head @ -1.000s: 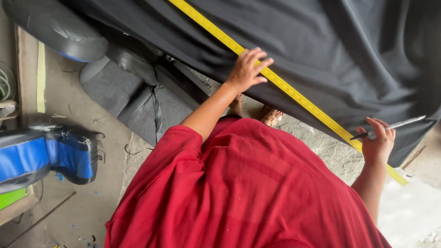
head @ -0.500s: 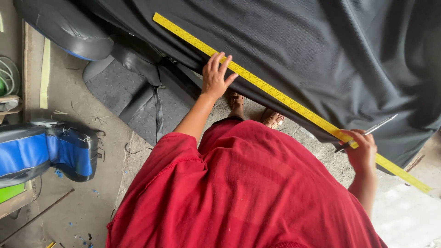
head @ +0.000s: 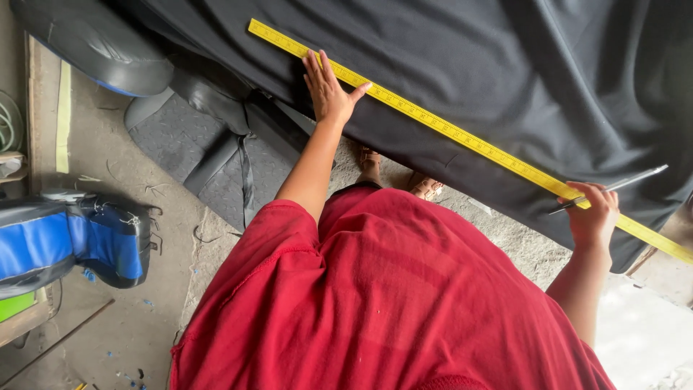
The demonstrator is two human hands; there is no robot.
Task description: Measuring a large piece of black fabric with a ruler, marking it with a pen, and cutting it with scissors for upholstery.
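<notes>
A long yellow ruler (head: 447,130) lies slantwise across a sheet of black fabric (head: 505,65) draped over a table. My left hand (head: 328,90) lies flat with spread fingers on the fabric, pressing the ruler's near edge. My right hand (head: 595,209) rests on the ruler's lower right part and grips a thin silver pen-like tool (head: 621,186) whose tip points up and right. My red garment (head: 382,296) fills the lower middle.
Black and grey seat covers (head: 209,144) lie on the concrete floor at left. A blue and black padded piece (head: 72,242) sits at the far left. My sandalled feet (head: 397,177) show under the fabric's edge.
The view has shifted, so the ruler and fabric sit lower in frame. My left hand has flattened, fingers spread, beside the ruler. My right hand still holds the tool at the ruler.
</notes>
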